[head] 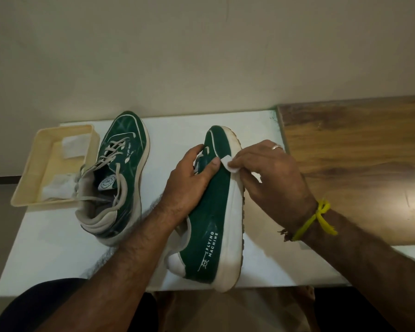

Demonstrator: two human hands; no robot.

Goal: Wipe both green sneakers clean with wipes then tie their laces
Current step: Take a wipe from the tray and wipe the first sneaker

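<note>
Two green sneakers with white soles are on a white board (58, 236). The right sneaker (209, 212) is tipped on its side, sole facing right. My left hand (189, 178) grips its upper over the laces. My right hand (271, 173) pinches a small white wipe (230, 164) against the white sole edge near the toe. The left sneaker (120, 168) stands upright to the left with its grey laces loose and untied.
A cream plastic tray (31, 183) at the left holds folded white wipes (72, 147) and a crumpled one. Brown wooden tabletop (357, 164) extends to the right of the board. A plain wall lies behind. My knees are below the board's front edge.
</note>
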